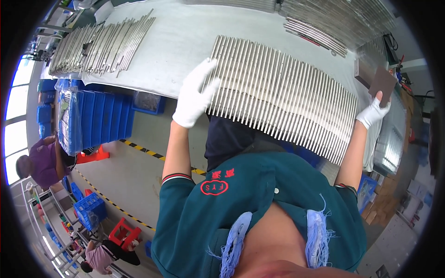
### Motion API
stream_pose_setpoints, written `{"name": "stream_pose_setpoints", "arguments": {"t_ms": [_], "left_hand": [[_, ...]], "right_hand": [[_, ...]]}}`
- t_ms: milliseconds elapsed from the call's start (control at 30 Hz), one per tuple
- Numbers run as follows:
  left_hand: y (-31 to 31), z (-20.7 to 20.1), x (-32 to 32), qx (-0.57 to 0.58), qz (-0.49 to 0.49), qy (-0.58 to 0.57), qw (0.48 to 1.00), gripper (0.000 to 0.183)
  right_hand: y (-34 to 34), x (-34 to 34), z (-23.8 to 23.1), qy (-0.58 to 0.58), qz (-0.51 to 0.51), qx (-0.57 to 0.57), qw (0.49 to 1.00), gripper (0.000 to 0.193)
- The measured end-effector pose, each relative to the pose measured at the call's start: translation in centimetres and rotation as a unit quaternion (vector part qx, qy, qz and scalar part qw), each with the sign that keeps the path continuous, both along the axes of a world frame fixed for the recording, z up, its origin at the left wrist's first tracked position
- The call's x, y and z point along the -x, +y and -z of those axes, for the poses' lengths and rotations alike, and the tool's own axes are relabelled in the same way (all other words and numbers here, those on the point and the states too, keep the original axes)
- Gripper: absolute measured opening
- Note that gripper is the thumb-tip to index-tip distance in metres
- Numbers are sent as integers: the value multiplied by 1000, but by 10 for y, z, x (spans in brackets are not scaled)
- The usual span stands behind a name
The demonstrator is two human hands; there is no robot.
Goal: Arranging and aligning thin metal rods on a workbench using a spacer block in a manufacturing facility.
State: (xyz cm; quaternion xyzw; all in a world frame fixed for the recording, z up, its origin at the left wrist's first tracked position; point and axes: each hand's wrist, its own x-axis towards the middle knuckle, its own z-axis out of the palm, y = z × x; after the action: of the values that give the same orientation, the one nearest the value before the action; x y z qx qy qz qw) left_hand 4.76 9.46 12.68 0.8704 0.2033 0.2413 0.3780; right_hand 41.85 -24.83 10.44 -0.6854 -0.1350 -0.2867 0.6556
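A wide row of slim silver metal rods (282, 88) lies side by side on the white-covered table (171, 32), their near ends reaching past its front edge. My left hand (193, 95), in a white glove, is at the left end of the row with thumb and fingers apart, and the fingertips seem to touch the outermost rods. Beyond the right end of the row, my right hand (374, 112) holds a flat brown rectangular pad (384, 85), which looks like a sanding pad. That glove leaves the thumb tip bare.
More rods (102, 46) lie in a loose layer at the far left. A few rods (315, 37) and a wrapped stack (338, 18) are at the back right. Blue crates (104, 113) stand below the table's left part. Two people (44, 160) sit farther left.
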Motion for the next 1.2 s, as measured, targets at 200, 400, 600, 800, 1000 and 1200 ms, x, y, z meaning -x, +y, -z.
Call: {"name": "stream_pose_setpoints", "arguments": {"t_ms": [200,400,600,800,1000,1200], "left_hand": [[-32,-14,11,-263,130,141,946,83],[-33,-13,9,-259,147,153,942,92],[-28,-13,13,-259,149,142,944,93],[-9,-9,35,-267,53,147,951,95],[-4,1,42,-288,20,168,943,92],[-4,-6,38,-304,44,178,935,93]], "right_hand": [[-6,-9,7,-26,37,38,998,66],[1,-7,5,-32,42,52,997,59],[-7,-8,2,3,5,39,999,69],[-5,-6,3,-4,-9,42,999,68],[-2,-6,2,0,-14,42,999,66],[-3,-5,-2,1,-13,51,999,68]]}}
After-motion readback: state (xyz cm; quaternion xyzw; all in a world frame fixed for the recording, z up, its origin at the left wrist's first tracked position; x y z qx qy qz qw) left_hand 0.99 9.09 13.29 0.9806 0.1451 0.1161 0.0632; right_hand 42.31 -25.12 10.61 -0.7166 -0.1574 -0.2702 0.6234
